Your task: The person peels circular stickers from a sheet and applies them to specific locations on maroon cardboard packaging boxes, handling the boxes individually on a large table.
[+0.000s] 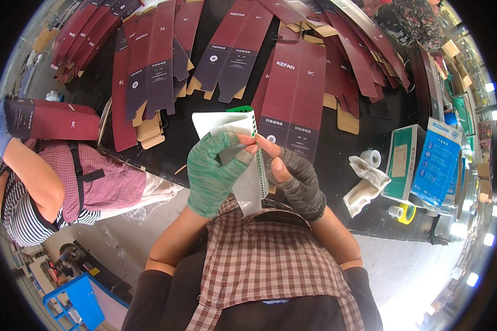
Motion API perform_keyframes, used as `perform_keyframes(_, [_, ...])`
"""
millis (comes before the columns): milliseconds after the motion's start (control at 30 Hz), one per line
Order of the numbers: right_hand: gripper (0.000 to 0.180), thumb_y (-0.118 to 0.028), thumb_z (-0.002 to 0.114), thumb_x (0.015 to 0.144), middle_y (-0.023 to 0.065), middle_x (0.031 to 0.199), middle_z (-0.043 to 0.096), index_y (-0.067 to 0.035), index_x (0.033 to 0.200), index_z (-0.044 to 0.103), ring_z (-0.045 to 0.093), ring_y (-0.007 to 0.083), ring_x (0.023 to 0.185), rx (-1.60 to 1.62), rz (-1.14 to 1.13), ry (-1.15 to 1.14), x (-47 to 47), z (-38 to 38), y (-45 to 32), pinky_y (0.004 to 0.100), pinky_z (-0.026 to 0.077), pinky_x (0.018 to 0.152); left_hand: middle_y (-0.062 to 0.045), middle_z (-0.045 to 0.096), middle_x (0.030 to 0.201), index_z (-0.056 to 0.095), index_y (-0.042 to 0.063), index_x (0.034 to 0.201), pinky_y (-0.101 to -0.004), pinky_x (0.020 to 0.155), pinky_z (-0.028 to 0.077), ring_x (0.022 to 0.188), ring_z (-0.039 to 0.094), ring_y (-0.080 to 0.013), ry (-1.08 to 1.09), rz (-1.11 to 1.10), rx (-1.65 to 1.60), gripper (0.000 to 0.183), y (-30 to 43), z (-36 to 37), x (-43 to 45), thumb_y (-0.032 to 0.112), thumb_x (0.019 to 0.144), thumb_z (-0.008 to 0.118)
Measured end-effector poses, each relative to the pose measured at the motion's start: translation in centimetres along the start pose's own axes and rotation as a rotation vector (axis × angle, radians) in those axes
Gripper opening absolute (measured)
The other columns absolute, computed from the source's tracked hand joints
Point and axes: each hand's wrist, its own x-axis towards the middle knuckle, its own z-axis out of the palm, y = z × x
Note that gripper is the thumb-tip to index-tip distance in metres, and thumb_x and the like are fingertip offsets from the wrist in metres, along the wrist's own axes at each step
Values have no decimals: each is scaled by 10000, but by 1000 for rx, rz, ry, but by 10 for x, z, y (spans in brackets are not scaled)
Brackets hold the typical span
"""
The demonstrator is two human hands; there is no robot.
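My left hand (217,171), in a green fingerless knit glove, grips a sticker sheet (250,194) of white backing paper with a row of small green round stickers along its edge. The upper part of the sheet is folded over, with a green corner showing. My right hand (296,178), in a grey fingerless glove, has its index fingertip at the sheet's edge beside the left fingertips; its thumb stands apart. Whether a sticker is on that fingertip cannot be told. Just beyond the hands lies a flattened maroon and dark cardboard box (296,82) with printing on the black table (178,136).
More flattened maroon boxes (236,49) overlap across the table's far side. At right are a white cloth (366,186), a tape roll (371,158), a green and white box (399,161), a blue packet (437,161) and yellow tape (407,214). A co-worker (49,182) is at left.
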Motion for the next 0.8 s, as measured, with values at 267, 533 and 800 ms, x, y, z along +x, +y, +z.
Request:
perform_keyframes(267, [449, -346, 491, 953, 81, 1233, 587, -97, 1326, 491, 560, 137, 1075, -304, -176, 28, 0, 5, 3, 294, 426, 940, -30, 665, 842, 690, 75, 870, -255, 700, 513, 769, 641, -124, 24, 53, 69, 167, -1, -2, -2, 144, 738, 767])
perform_keyframes(533, [341, -220, 609, 894, 97, 1103, 652, -85, 1207, 594, 642, 181, 953, -262, -354, 227, 3, 6, 5, 267, 497, 817, -31, 662, 852, 676, 70, 857, -249, 689, 491, 762, 619, -120, -17, 101, 108, 171, 2, -3, -6, 150, 736, 768])
perform_keyframes(800, [144, -71, 714, 781, 56, 859, 680, -55, 917, 671, 640, 125, 712, -436, -418, 260, 11, 0, -1, 242, 511, 637, -35, 658, 859, 670, 48, 841, -229, 681, 476, 754, 602, -106, -62, 125, 133, 155, 6, -5, -7, 139, 752, 757])
